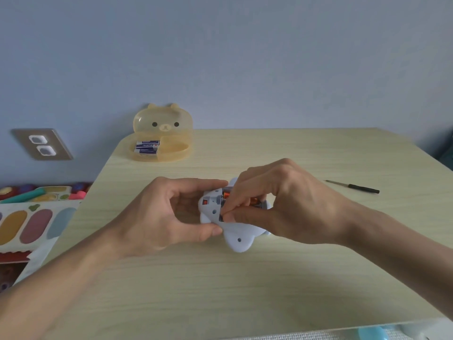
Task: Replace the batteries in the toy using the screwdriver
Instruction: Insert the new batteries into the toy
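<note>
both hands [157, 217] grip toy [235, 231], fingers in battery bay

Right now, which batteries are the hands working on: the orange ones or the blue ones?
The orange batteries, seated in the white toy; the blue batteries lie untouched in the bear-shaped box.

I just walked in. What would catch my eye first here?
Two hands meet mid-table over a white toy: the left hand steadies it while the right hand picks at orange batteries in its open compartment. Behind, a yellow bear-faced box holds spare batteries; a screwdriver lies at right.
</note>
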Available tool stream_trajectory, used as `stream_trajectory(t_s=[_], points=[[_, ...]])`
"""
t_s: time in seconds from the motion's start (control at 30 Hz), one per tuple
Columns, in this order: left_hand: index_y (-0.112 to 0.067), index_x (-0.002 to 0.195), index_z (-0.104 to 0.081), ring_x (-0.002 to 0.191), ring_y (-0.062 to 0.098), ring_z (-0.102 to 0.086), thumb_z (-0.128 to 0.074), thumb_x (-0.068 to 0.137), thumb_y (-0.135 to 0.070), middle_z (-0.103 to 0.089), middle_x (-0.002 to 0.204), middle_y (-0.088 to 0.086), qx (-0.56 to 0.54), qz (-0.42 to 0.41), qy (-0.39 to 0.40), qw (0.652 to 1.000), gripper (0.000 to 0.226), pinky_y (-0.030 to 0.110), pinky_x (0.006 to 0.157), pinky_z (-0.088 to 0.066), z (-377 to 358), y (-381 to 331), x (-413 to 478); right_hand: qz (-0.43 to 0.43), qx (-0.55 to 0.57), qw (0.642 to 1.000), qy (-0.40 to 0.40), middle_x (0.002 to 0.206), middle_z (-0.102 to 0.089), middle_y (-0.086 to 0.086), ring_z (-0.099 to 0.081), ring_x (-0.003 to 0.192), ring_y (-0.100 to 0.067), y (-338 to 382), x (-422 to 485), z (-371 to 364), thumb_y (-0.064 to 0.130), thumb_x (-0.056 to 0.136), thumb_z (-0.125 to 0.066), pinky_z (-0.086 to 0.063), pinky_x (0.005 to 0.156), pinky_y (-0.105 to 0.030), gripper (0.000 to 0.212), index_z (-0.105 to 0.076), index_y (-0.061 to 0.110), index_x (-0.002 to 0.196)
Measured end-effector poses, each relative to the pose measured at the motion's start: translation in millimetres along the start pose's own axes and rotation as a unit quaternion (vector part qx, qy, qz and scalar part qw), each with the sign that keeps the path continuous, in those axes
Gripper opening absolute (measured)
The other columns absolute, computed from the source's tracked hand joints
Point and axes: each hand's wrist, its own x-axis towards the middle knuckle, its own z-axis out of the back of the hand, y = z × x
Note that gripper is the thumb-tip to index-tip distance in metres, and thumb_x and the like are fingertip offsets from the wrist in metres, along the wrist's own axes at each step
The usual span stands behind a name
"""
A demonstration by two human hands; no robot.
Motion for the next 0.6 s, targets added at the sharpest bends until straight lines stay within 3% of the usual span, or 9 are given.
stream_trajectory(t_s=[0.23, 0.47, 0.6], points=[[-0.031, 0.124, -0.073, 0.105, 0.003, -0.079, -0.092, 0.061, -0.017, -0.083, 0.113, -0.016, 0.001, 0.001, -0.007, 1.000, 0.067, 0.013, 0.087, -0.058, -1.0, 0.0, -0.7, 0.044, -0.067, 0.997, -0.012, 0.076, -0.074, -0.006, -0.062, 0.070, -0.020, -4.2, -1.9, -4.8, 0.013, 0.090, -0.076, -0.049, 0.063, -0.036, 0.009, -0.084, 0.015, 0.087], [-0.027, 0.124, -0.072, 0.104, 0.009, -0.080, -0.090, 0.062, -0.009, -0.084, 0.113, -0.010, -0.027, -0.004, -0.003, 1.000, 0.067, 0.018, 0.084, -0.062, -1.5, 3.7, -0.6, -0.021, -0.055, 0.995, -0.080, 0.095, -0.079, 0.008, -0.070, 0.081, -0.011, -7.3, -18.8, 15.8, 0.020, 0.088, -0.083, -0.055, 0.072, -0.026, 0.014, -0.084, 0.023, 0.102], [-0.023, 0.129, -0.071, 0.106, 0.013, -0.080, -0.090, 0.062, -0.008, -0.083, 0.116, -0.007, -0.033, -0.007, 0.000, 0.999, 0.071, 0.021, 0.086, -0.063, -1.4, 7.5, 0.2, -0.118, -0.087, 0.984, -0.104, 0.090, -0.076, 0.019, -0.065, 0.084, -0.008, -21.2, -46.4, 56.0, 0.047, 0.079, -0.080, -0.051, 0.070, -0.017, 0.024, -0.081, 0.038, 0.101]])
